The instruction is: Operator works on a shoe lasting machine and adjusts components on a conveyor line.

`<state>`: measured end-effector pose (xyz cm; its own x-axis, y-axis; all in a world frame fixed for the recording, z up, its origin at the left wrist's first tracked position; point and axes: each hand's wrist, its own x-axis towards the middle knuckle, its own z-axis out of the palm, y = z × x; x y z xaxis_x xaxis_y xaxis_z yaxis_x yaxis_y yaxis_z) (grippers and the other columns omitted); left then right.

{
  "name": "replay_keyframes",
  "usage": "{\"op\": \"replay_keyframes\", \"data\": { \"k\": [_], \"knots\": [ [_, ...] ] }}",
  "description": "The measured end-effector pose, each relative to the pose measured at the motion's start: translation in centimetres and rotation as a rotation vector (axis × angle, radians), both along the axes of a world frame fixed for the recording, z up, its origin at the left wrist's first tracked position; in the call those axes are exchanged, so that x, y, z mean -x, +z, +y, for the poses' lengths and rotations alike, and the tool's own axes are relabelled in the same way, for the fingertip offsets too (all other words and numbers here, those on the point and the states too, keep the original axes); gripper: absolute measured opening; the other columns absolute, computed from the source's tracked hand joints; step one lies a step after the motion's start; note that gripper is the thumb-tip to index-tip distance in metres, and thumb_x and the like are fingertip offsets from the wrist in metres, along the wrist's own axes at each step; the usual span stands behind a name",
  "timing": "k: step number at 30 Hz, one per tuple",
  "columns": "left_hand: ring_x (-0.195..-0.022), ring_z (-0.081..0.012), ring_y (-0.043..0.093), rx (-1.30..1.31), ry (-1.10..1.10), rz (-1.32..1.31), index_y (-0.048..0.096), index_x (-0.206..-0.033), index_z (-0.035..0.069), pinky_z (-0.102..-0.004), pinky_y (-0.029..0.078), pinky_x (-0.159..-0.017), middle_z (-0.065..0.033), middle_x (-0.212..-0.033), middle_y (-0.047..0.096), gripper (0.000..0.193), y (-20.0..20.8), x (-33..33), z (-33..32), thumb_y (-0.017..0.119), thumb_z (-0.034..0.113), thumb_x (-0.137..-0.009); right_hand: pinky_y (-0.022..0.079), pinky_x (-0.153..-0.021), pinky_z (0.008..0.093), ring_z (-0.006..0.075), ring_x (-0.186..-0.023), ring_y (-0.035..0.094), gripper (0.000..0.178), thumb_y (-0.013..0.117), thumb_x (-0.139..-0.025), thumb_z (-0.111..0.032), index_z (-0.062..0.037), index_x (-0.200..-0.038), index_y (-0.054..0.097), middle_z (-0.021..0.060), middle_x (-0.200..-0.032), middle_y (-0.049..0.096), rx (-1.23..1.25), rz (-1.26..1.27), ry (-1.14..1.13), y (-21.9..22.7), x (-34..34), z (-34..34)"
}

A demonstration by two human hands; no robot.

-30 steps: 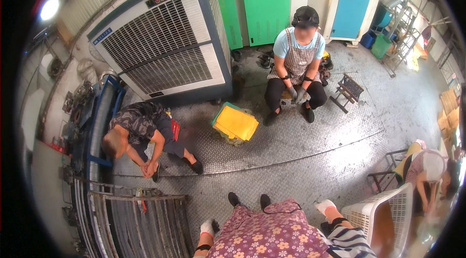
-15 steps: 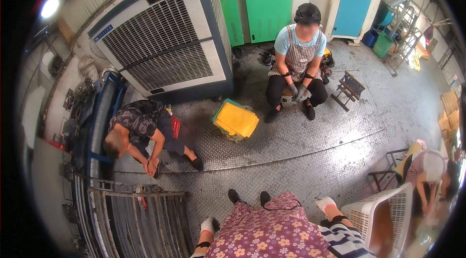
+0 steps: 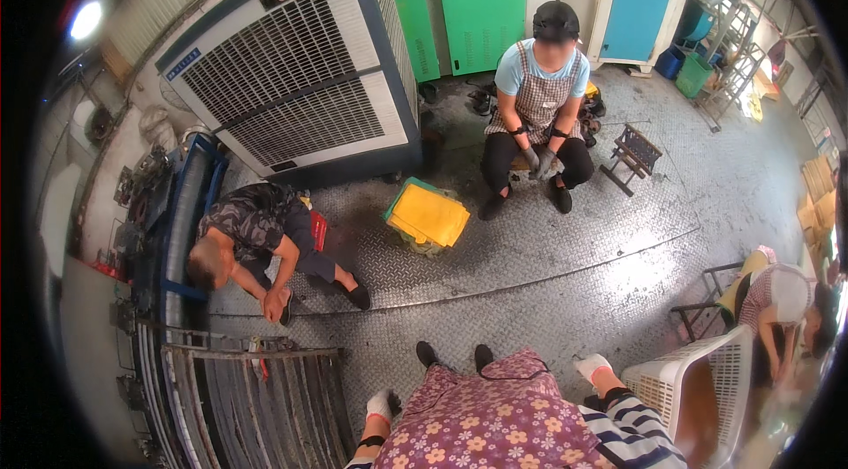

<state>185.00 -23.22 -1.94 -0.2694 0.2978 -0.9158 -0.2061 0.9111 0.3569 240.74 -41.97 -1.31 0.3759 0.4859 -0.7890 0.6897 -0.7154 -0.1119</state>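
My left hand (image 3: 380, 404), in a white glove, hangs beside my purple flowered apron (image 3: 486, 425). It looks loosely open and I see nothing held in it; a small dark patch shows beside its fingers. On the other side my right hand (image 3: 590, 367), gloved in white too, is held out from the apron over the metal floor (image 3: 530, 319). Its fingers look loosely apart, with nothing visible in them. The white plastic basket (image 3: 649, 381) stands nearest to this hand, apart from it. Below my left hand's side is a rack of metal bars (image 3: 256, 398).
A person (image 3: 543, 107) sits facing me; another (image 3: 256, 239) bends low at left, a third (image 3: 777, 301) at right. A yellow stack (image 3: 428, 215) lies mid-floor. A large air cooler (image 3: 291, 71), a small metal stool (image 3: 634, 155) and green cabinets (image 3: 481, 5) stand farther back.
The view has shifted very slightly. The seated person's gloved hands and the left person's hands have moved a little; my own hands stay almost where they were.
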Motion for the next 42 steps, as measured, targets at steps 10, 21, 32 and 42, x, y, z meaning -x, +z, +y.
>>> {"op": "replay_keyframes", "data": {
  "k": [10, 21, 32, 42],
  "knots": [
    [-0.069, -0.029, 0.062, -0.021, -0.02, -0.013, 0.063, -0.095, 0.007, -0.047, 0.049, -0.064, -0.0093, -0.079, 0.064, 0.015, 0.2, 0.6, -0.4, 0.058, 0.021, -0.096, 0.053, -0.096, 0.0454, 0.0349, -0.111, 0.068, 0.035, 0.047, -0.1, -0.025, -0.0093, -0.122, 0.069, 0.0185, -0.122, 0.069, 0.066, -0.044, 0.267, -5.6, -1.8, -1.9],
    [-0.07, -0.0294, 0.063, -0.052, -0.052, 0.014, 0.064, -0.096, 0.008, -0.0474, 0.051, -0.064, -0.0091, -0.08, 0.065, 0.014, 0.9, 0.6, -0.8, 0.058, 0.021, -0.096, 0.054, -0.094, 0.0458, 0.0351, -0.109, 0.068, 0.031, 0.048, -0.099, -0.023, -0.0086, -0.115, 0.07, 0.0196, -0.114, 0.071, -0.015, -0.071, 0.232, -6.6, -1.6, -3.0],
    [-0.065, -0.0283, 0.06, -0.094, -0.047, -0.001, 0.063, -0.092, 0.005, -0.0451, 0.049, -0.061, -0.0095, -0.076, 0.063, 0.016, 0.9, 0.8, -1.0, 0.06, 0.02, -0.094, 0.051, -0.099, 0.0413, 0.0387, -0.118, 0.063, 0.061, 0.06, -0.09, -0.049, 0.0003, -0.124, 0.068, 0.0245, -0.127, 0.066, 0.02, -0.024, -0.163, -1.0, -0.2, -1.4],
    [-0.062, -0.0274, 0.059, -0.065, -0.034, -0.005, 0.062, -0.087, 0.004, -0.0426, 0.049, -0.058, -0.0099, -0.072, 0.061, 0.017, 0.5, 1.6, -1.7, 0.058, 0.019, -0.095, 0.049, -0.102, 0.0443, 0.0395, -0.122, 0.061, 0.053, 0.059, -0.089, -0.04, 0.0004, -0.122, 0.069, 0.0256, -0.127, 0.065, -0.041, -0.016, -0.068, -3.4, 0.3, -1.6]
  ]
}}
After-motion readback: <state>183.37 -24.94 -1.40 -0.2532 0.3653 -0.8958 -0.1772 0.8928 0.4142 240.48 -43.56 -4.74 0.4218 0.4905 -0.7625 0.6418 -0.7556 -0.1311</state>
